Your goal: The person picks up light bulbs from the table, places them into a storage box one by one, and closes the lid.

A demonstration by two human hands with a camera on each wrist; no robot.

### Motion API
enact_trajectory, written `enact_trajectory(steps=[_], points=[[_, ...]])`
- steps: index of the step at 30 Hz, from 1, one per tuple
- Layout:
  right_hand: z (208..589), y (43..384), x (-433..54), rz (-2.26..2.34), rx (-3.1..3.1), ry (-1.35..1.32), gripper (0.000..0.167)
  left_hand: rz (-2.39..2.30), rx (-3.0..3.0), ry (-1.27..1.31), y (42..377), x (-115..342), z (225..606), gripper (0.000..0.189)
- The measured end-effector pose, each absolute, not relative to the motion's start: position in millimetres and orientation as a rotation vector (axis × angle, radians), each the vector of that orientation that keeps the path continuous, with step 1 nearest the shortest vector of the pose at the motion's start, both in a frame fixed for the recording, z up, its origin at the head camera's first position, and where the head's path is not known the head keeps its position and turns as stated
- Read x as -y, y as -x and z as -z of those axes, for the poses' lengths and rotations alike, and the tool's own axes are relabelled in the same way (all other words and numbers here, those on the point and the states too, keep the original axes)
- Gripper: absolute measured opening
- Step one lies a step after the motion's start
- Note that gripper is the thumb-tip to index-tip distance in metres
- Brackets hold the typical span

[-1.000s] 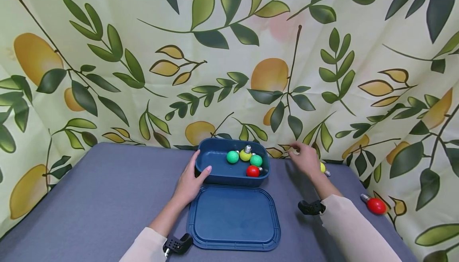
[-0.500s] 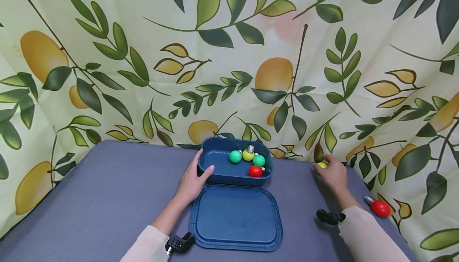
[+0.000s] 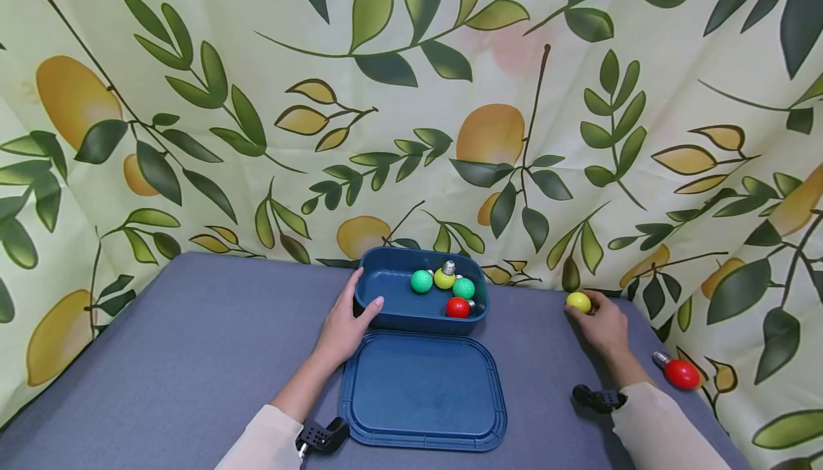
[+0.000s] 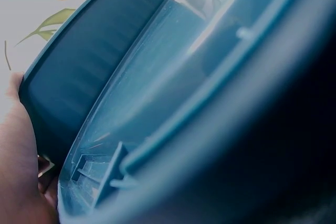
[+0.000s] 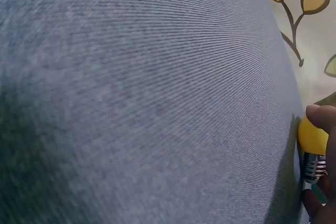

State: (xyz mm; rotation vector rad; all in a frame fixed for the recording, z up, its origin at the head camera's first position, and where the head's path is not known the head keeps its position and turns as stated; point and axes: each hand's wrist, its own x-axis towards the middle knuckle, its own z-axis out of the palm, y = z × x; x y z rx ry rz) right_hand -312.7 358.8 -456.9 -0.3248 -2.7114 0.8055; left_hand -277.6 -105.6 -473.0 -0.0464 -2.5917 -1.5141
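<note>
My left hand holds the left end of an open blue plastic box, thumb over the front rim and fingers along the side. Inside the box, toward its right, lie two green bulbs, a yellow bulb with its metal base up and a red bulb. Off to the right, near the table's back edge, my right hand pinches another yellow light bulb. The right wrist view shows the thumb against that bulb's yellow globe, its screw base beneath.
A blue lid lies flat in front of the box. Another red bulb lies near the table's right edge. Behind the grey-blue table hangs a leaf-patterned cloth.
My right hand has moved right from beside the box to the yellow bulb and taken hold of it. The left hand stays at the box; the head view has shifted slightly.
</note>
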Motion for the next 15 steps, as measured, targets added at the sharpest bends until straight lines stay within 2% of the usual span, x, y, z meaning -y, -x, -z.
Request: enact_trajectory(steps=[15], points=[[469, 305, -343, -0.846, 2.579, 0.338, 0.053, 1.530, 2.586, 0.045, 279, 107, 476, 0.076]])
